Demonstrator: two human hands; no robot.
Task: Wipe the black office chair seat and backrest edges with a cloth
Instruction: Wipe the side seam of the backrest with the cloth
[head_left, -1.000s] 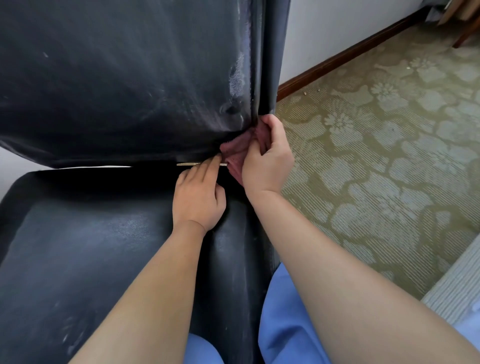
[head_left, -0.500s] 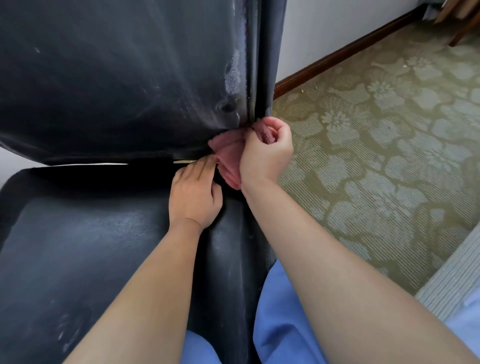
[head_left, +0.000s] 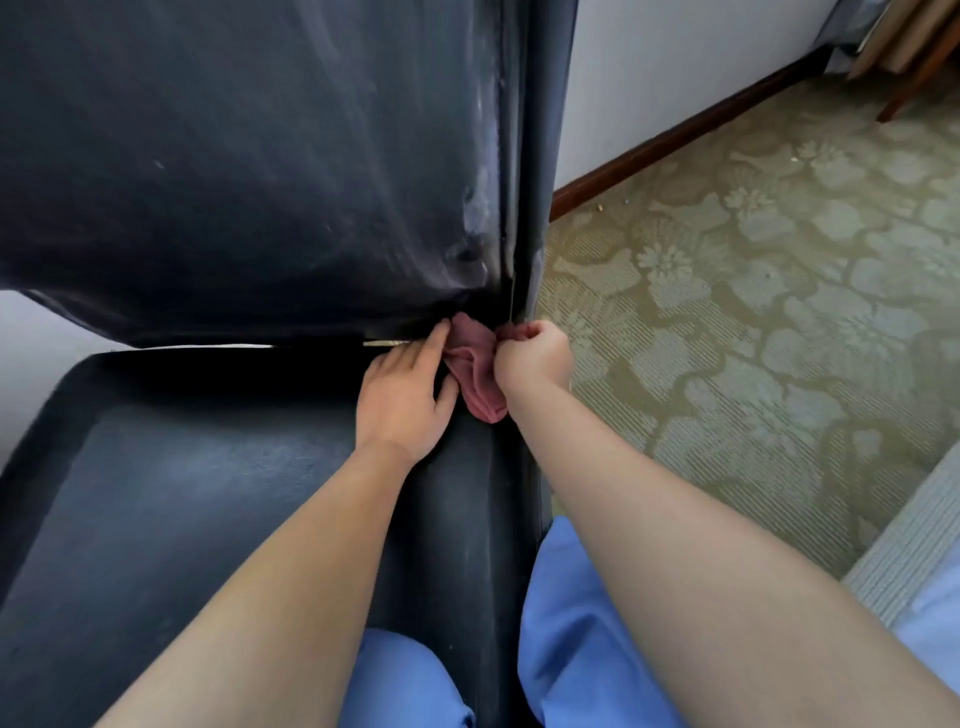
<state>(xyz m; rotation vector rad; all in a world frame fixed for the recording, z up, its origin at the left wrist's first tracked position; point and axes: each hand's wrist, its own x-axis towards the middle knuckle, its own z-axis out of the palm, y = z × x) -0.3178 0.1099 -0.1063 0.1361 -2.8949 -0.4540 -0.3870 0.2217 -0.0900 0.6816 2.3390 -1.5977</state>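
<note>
Your right hand (head_left: 532, 353) was fisted around the pink cloth (head_left: 475, 366), working it into the gap just below the backrest (head_left: 249, 156) corner. Your left hand (head_left: 402, 397) lay flat, fingers together, on the seat (head_left: 182, 499) beside it, likely bracing the chair.

Since 1 s ago: right hand (head_left: 532, 356) closed to a fist, knuckles up, lower beside backrest (head_left: 249, 156) corner; cloth (head_left: 475, 364) now hangs lower betw. hands; left hand (head_left: 402, 395) fingers touch it.
</note>
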